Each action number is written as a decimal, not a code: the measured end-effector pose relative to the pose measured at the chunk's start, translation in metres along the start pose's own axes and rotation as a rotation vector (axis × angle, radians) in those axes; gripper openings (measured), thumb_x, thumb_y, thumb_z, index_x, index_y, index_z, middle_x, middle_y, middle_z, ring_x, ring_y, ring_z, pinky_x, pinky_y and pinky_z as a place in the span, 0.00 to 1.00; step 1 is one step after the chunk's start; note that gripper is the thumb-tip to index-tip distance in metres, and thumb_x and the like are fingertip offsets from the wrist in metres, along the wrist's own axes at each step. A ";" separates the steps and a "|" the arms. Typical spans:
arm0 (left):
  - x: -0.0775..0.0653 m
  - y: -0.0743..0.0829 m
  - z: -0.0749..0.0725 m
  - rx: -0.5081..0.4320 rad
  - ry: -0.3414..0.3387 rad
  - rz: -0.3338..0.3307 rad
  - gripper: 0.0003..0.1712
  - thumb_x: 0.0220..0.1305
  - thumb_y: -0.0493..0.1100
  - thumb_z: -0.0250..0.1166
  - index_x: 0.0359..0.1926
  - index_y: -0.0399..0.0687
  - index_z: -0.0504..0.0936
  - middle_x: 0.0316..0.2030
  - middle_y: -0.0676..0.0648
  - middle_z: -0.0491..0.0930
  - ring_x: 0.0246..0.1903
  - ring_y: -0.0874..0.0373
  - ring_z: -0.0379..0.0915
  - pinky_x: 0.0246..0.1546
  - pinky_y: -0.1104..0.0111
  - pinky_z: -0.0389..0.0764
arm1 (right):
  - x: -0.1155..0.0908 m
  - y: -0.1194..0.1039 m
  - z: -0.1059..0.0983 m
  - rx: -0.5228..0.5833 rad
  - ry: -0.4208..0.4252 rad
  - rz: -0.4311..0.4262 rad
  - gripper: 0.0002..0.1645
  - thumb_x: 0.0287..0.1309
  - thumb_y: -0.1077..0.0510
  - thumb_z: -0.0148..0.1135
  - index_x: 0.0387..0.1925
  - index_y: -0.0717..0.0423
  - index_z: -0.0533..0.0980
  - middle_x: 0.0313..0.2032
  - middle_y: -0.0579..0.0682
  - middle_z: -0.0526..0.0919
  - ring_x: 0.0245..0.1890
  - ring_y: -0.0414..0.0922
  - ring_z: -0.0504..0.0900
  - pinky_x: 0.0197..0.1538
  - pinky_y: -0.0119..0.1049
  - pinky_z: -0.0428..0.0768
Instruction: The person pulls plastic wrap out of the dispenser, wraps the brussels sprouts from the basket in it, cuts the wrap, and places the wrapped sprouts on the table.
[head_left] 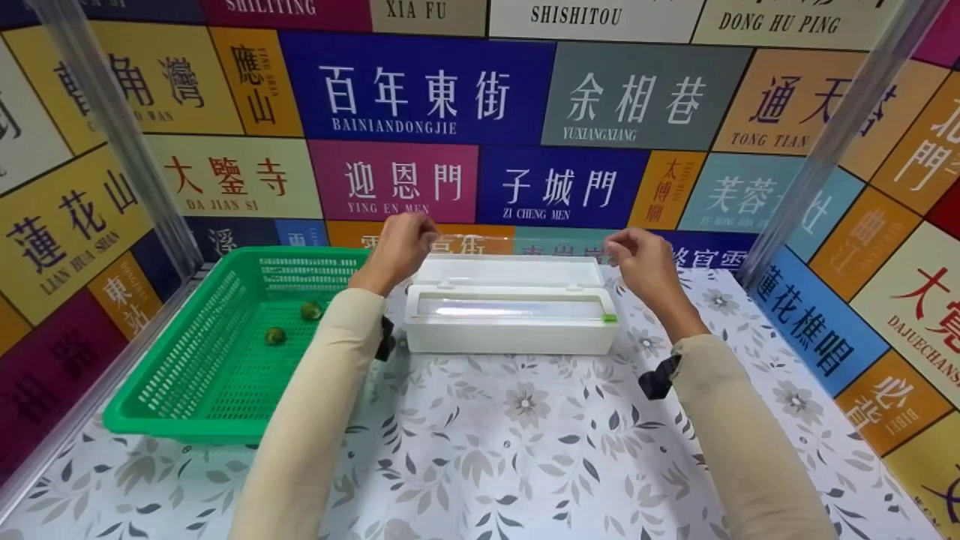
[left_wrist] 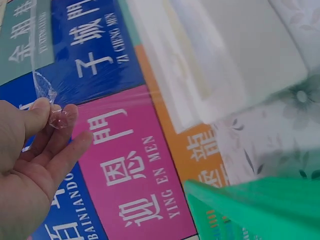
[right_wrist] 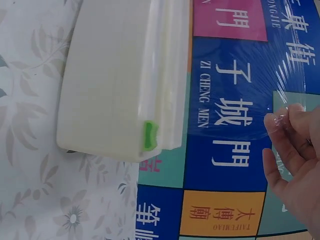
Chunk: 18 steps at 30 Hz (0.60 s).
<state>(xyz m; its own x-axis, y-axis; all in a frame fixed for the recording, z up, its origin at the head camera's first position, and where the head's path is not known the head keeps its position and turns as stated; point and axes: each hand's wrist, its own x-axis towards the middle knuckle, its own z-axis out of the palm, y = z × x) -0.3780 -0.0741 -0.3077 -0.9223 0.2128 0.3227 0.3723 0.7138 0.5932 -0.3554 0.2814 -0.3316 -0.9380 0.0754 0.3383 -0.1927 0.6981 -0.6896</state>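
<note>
Clear cling film [head_left: 480, 238] stretches between both hands, above and behind a white film dispenser [head_left: 510, 337]. A corner of the film, bunched up, is pinched between the thumb and fingers of my left hand [head_left: 400, 251]; the left wrist view shows this crumpled cling film [left_wrist: 61, 119] close. My right hand [head_left: 651, 270] pinches the opposite corner, and creases fan out from its fingertips [right_wrist: 272, 120] in the right wrist view. The dispenser's lid [head_left: 517, 270] is tipped back, with the film roll [head_left: 510, 308] showing inside. A green slider [head_left: 609, 318] sits at its right end.
To the left stands a green perforated basket [head_left: 195, 427], with two small round green-brown items [head_left: 275, 336] inside. The table wears a white floral cloth [head_left: 525, 450]. Behind rises a wall of coloured sign panels [head_left: 420, 82], with clear posts [head_left: 810, 142] at the corners.
</note>
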 end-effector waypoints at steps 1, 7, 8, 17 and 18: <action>0.000 0.001 -0.002 -0.010 0.008 -0.001 0.10 0.73 0.34 0.56 0.48 0.35 0.82 0.44 0.38 0.84 0.43 0.48 0.79 0.50 0.60 0.84 | 0.001 -0.002 -0.001 0.006 0.008 0.004 0.16 0.75 0.53 0.52 0.52 0.59 0.78 0.47 0.60 0.84 0.47 0.55 0.83 0.50 0.43 0.81; 0.001 0.006 -0.012 -0.108 0.025 -0.044 0.11 0.75 0.36 0.54 0.49 0.38 0.82 0.46 0.40 0.84 0.43 0.50 0.77 0.53 0.61 0.83 | 0.003 -0.012 -0.009 0.058 0.045 0.025 0.16 0.74 0.52 0.54 0.52 0.57 0.79 0.49 0.58 0.83 0.49 0.52 0.82 0.56 0.44 0.81; 0.001 0.007 -0.013 -0.120 0.025 -0.050 0.11 0.75 0.37 0.55 0.49 0.39 0.82 0.46 0.41 0.83 0.44 0.50 0.77 0.53 0.62 0.83 | 0.003 -0.013 -0.010 0.061 0.053 0.022 0.16 0.73 0.51 0.54 0.52 0.57 0.79 0.48 0.58 0.83 0.48 0.52 0.82 0.55 0.43 0.81; 0.003 0.017 -0.023 -0.149 0.059 -0.046 0.11 0.76 0.39 0.54 0.51 0.40 0.80 0.48 0.41 0.82 0.46 0.51 0.76 0.57 0.63 0.81 | 0.007 -0.026 -0.020 0.139 0.132 0.039 0.16 0.70 0.48 0.58 0.51 0.52 0.81 0.44 0.48 0.84 0.42 0.39 0.82 0.54 0.31 0.81; 0.003 0.018 -0.024 -0.155 0.069 -0.045 0.11 0.76 0.39 0.54 0.50 0.40 0.80 0.48 0.41 0.82 0.45 0.51 0.76 0.57 0.63 0.81 | 0.009 -0.027 -0.021 0.160 0.142 0.038 0.17 0.69 0.48 0.59 0.50 0.53 0.81 0.43 0.46 0.85 0.40 0.38 0.82 0.53 0.31 0.81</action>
<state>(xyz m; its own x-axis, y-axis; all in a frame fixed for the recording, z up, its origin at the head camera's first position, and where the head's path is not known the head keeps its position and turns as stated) -0.3715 -0.0766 -0.2789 -0.9310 0.1329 0.3400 0.3474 0.6090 0.7130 -0.3522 0.2782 -0.2968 -0.8974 0.2070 0.3897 -0.2124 0.5716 -0.7926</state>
